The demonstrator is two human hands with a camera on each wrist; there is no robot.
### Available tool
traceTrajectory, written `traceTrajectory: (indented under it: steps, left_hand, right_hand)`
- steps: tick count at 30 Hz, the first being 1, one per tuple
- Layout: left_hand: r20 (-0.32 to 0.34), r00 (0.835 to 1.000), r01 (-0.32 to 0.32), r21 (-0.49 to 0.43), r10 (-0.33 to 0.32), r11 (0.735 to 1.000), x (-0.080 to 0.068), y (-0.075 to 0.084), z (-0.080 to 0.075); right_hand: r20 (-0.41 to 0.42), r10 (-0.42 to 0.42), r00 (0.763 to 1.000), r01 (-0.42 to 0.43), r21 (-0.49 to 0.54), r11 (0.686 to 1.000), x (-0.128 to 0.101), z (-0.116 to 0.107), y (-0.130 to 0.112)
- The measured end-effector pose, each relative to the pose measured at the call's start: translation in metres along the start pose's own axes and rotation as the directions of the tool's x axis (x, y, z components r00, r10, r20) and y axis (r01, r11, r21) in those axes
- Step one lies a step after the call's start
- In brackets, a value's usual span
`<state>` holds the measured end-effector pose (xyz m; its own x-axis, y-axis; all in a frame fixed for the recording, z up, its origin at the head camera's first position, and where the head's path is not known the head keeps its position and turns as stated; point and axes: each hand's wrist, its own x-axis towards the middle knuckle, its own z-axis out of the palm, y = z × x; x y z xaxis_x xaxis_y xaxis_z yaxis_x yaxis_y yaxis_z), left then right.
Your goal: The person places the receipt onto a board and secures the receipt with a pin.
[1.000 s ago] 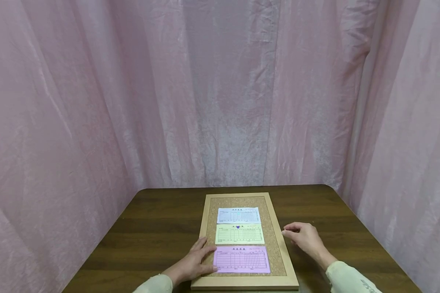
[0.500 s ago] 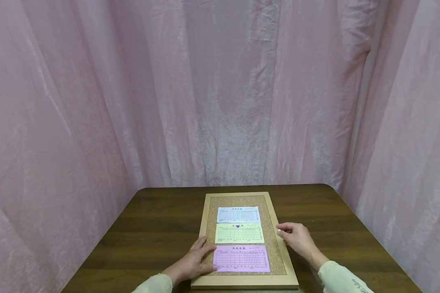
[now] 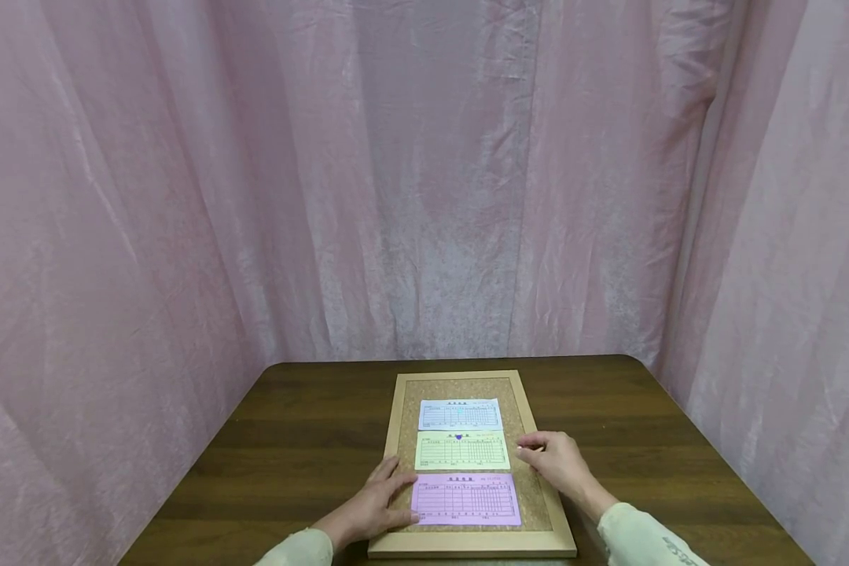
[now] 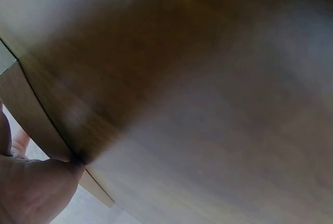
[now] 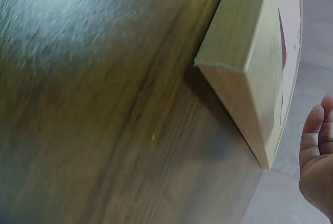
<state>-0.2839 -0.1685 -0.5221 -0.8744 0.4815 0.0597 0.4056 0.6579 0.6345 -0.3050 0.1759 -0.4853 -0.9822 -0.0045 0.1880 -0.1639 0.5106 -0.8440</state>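
Note:
A wood-framed cork board (image 3: 535,491) lies on the table with three printed paper slips on it. The blue slip (image 3: 477,417) is at the back and carries a light-blue push pin (image 3: 460,410). At the top of the green slip (image 3: 467,454) is a purple push pin (image 3: 458,437). The pink slip (image 3: 467,503) lies nearest, no pin showing on it. My left hand (image 3: 371,503) rests on the board's left side, thumb and fingertips at the pink slip's left edge. Over the right frame edge, my right hand (image 3: 555,464) pinches a tiny white push pin (image 3: 520,447).
The dark wooden table (image 3: 290,440) extends on both sides of the board. Pink curtains (image 3: 439,196) hang behind the table and along both sides. The board's raised frame corner (image 5: 244,70) shows in the right wrist view.
My right hand has moved left, from beside the board to over its right frame edge, with the tiny white pin between its fingertips. The left hand and the slips have stayed put.

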Motion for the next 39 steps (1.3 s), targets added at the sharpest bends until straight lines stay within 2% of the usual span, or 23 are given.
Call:
traceTrajectory:
  steps: [24,34,39]
  left_hand:
    - [-0.001,1.000,-0.001,-0.012,0.001,1.000,-0.001,0.000,0.000]
    - [-0.007,1.000,-0.011,-0.003,0.011,1.000,0.000,-0.001,0.000]
    - [-0.003,1.000,-0.017,-0.001,0.017,1.000,0.000,-0.001,0.000]
  right_hand:
    - [0.086,-0.061,0.994,0.055,0.064,0.996,-0.003,0.028,-0.016]
    - [0.076,-0.152,0.985,0.151,0.016,0.988,-0.004,0.041,-0.017]
    - [0.107,-0.135,0.985,0.131,0.047,0.990,-0.006,0.047,-0.018]
